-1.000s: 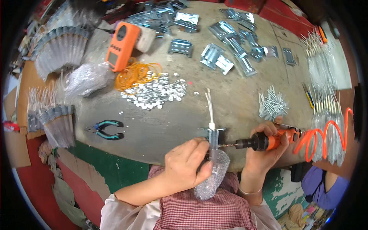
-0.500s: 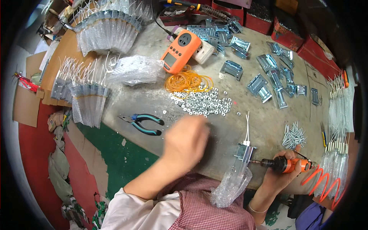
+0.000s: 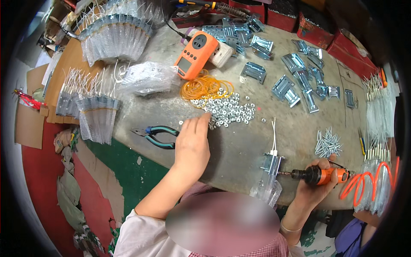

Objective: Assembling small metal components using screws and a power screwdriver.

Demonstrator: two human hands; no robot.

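My left hand (image 3: pixel 192 143) rests at the near left edge of a pile of small silver nuts (image 3: pixel 233 112). Its fingers are drawn together with the tips down among the nuts; what lies between them is hidden. An orange and black power screwdriver (image 3: pixel 321 175) is held in my right hand (image 3: pixel 310 192), its bit pointing left. The bit tip meets or nearly meets the side of a metal bracket (image 3: pixel 272 163) at the table's near edge. Two white wires (image 3: pixel 274 135) come out of the bracketed part, and bubble wrap (image 3: pixel 267 192) covers its lower end.
Teal-handled pliers (image 3: pixel 160 136) lie left of the nuts. Beyond are orange rubber bands (image 3: pixel 201 87), an orange meter (image 3: pixel 196 55) and loose brackets (image 3: pixel 295 85). Screws (image 3: pixel 328 143) lie at right, near a coiled red hose (image 3: pixel 364 184). Bubble-wrapped parts (image 3: pixel 98 115) stand at left.
My left hand has moved slightly left and up to the nuts, from a blurred fist to lowered fingers. My right hand keeps the screwdriver at the bracket. The view has shifted a little.
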